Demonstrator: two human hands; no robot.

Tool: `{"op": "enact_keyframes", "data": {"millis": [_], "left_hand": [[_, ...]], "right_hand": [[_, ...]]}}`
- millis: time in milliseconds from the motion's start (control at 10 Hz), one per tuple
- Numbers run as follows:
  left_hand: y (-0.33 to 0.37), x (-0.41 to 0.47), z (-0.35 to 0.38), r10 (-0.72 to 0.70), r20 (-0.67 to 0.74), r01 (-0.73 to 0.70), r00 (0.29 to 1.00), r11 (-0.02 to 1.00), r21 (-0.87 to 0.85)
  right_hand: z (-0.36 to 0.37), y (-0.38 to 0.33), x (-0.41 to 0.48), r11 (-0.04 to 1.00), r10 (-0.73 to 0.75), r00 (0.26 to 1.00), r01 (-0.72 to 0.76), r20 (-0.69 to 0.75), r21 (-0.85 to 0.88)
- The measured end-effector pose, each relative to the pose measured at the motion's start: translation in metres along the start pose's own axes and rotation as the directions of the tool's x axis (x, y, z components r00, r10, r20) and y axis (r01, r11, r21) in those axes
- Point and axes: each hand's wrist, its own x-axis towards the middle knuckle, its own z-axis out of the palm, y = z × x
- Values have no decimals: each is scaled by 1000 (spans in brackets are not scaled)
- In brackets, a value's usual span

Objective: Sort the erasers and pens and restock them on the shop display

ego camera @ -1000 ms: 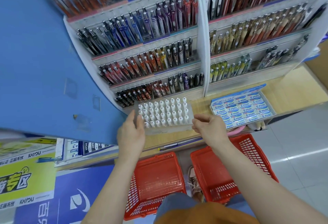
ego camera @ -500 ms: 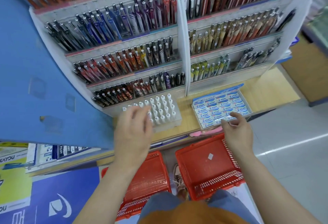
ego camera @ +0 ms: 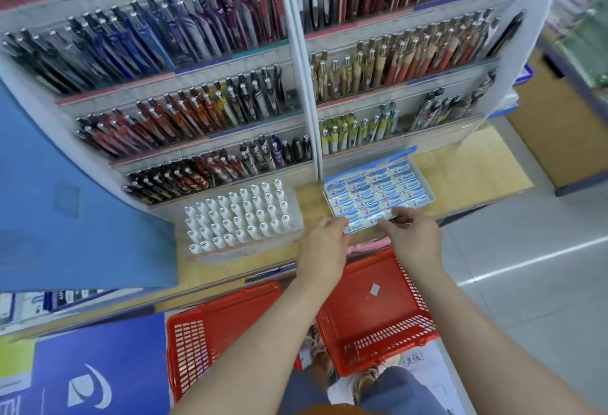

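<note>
Hands [ego camera: 368, 237] (both) at eraser box [ego camera: 378, 195]

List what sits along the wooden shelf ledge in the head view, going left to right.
Blue folder → tray of white-capped pens → left hand → right hand, both hands at the near edge of the eraser box → bare ledge.

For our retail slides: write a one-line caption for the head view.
Both hands, left and right, at the near edge of the eraser box below the pen racks.
</note>
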Motion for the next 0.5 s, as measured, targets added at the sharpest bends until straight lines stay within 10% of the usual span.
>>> {"op": "enact_keyframes", "data": {"millis": [300, 500], "left_hand": [[8, -7, -7, -93, -91, 92, 992, 996, -13], [26, -59, -72, -236, -197, 156, 952, 923, -352]], "right_hand": [[-24, 6, 2, 995, -93, 979, 98, 182, -19], [-100, -16, -13, 966, -257, 942, 254, 216, 39]]}}
